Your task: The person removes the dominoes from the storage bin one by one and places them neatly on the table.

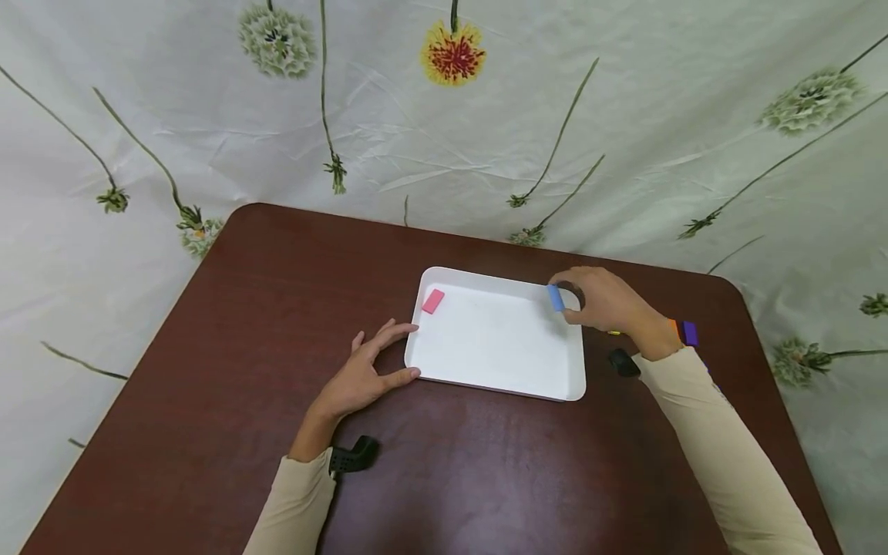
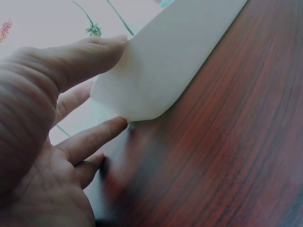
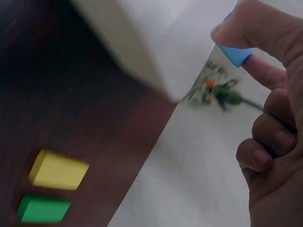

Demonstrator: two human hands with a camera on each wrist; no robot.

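Observation:
A white tray (image 1: 496,339) lies on the dark table, with a pink block (image 1: 433,301) inside near its left end. At the tray's left side, my left hand (image 1: 361,380) touches the rim with thumb and fingertips, the fingers mostly straight; the left wrist view shows them at a tray corner (image 2: 147,90). Between thumb and index finger, my right hand (image 1: 603,299) pinches a light blue block (image 1: 556,298) over the tray's right end. The same blue block (image 3: 236,54) appears in the right wrist view, partly covered by the thumb, the other fingers curled.
Right of the tray lie a yellow block (image 3: 60,170) and a green block (image 3: 45,208). A purple block (image 1: 690,333) and part of an orange block (image 1: 674,329) show beside the right wrist, which hides some of that area. Floral cloth (image 1: 388,100) hangs behind the table (image 1: 312,254).

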